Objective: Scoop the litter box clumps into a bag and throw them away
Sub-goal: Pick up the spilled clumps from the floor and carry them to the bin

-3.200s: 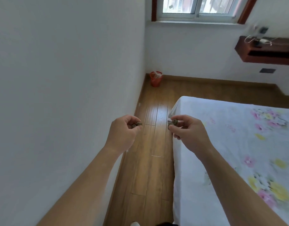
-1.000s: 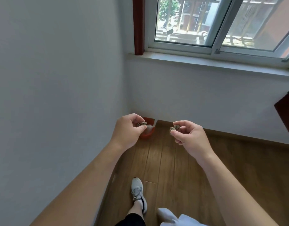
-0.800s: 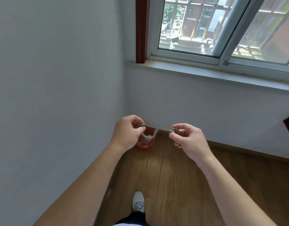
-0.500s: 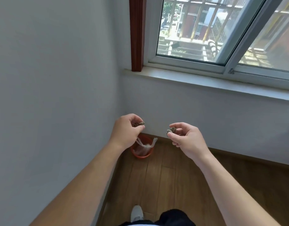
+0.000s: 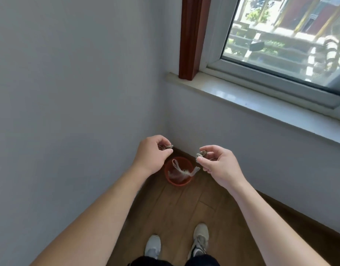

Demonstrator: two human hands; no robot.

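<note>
My left hand [image 5: 152,154] pinches a small grey-brown litter clump [image 5: 169,146] between thumb and fingertips. A second clump [image 5: 201,154] is pinched in my right hand [image 5: 219,164]. Both hands hover just above a small orange bin [image 5: 170,179] that stands on the wood floor in the room's corner. A thin white plastic bag [image 5: 179,172] lies crumpled inside the bin, one handle draped over its right rim. The left hand hides the bin's upper left rim.
White walls close in at the left [image 5: 69,93] and behind the bin. A window sill [image 5: 261,100] juts out at the upper right. My two feet in pale shoes [image 5: 200,239] stand on the wood floor [image 5: 176,208] just short of the bin.
I have walked from beside the bed up to the corner. The bin, first far off, now lies directly below my hands. Each hand has kept its pinch on its clump.
</note>
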